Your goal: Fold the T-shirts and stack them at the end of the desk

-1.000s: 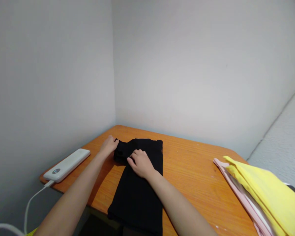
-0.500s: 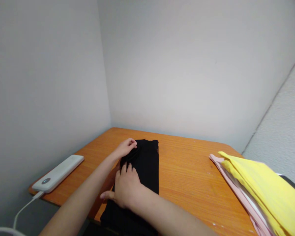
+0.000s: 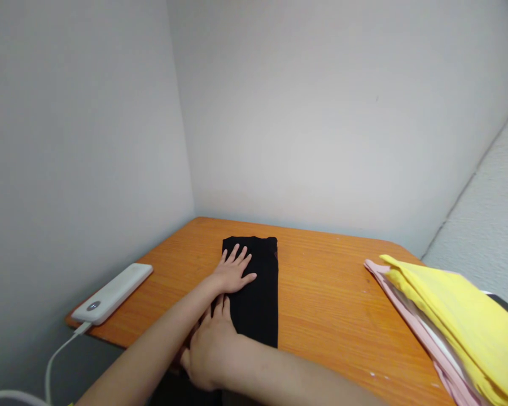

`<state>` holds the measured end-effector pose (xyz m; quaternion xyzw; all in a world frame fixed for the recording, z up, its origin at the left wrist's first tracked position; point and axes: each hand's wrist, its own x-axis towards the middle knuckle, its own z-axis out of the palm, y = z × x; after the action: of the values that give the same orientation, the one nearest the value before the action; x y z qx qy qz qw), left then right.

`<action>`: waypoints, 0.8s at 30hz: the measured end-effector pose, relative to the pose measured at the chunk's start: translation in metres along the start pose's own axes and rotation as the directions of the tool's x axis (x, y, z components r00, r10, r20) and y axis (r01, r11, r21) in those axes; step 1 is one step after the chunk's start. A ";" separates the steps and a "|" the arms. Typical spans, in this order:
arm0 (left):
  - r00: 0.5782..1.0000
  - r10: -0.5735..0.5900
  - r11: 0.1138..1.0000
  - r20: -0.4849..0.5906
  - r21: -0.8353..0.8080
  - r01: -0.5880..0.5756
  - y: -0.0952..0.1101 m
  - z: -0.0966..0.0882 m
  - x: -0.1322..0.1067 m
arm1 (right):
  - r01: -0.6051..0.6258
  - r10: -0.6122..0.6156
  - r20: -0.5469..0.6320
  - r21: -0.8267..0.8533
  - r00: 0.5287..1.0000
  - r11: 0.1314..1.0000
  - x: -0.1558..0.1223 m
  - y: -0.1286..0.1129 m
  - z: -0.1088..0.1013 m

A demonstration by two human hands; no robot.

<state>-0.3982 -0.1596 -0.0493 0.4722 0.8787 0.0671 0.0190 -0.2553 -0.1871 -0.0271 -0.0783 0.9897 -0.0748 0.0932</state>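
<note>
A folded black garment (image 3: 258, 304) lies as a long strip on the wooden table (image 3: 322, 293), its near end hanging toward the table's front edge. Flat on its upper part rests my left hand (image 3: 235, 272), fingers spread wide. Nearer to me, my right hand (image 3: 214, 344) lies across the garment's left edge, its fingers stretched forward and its thumb out to the left. The right hand's fingertips are partly hidden by the left wrist. What kind of garment it is does not show.
At the table's left edge lies a white power bank (image 3: 114, 293) with a white cable (image 3: 63, 347) plugged in. A pile of folded cloths, yellow (image 3: 457, 316) over white and pink (image 3: 410, 321), lies on the right. Walls border the table behind and at left.
My left hand has let go of the garment's upper left edge and now presses flat with spread fingers. The fold there lies flatter. My right hand has shifted slightly toward me and left.
</note>
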 end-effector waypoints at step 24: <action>0.901 0.153 0.964 -0.405 -0.137 -0.226 0.046 -0.015 -0.064 | 0.107 -0.131 -0.227 -0.116 0.965 0.988 -0.190 0.092 0.045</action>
<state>-0.3257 -0.1894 -0.0300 0.5291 0.8047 0.2409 -0.1203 -0.0746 -0.0712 -0.0534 -0.1329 0.9899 -0.0380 -0.0328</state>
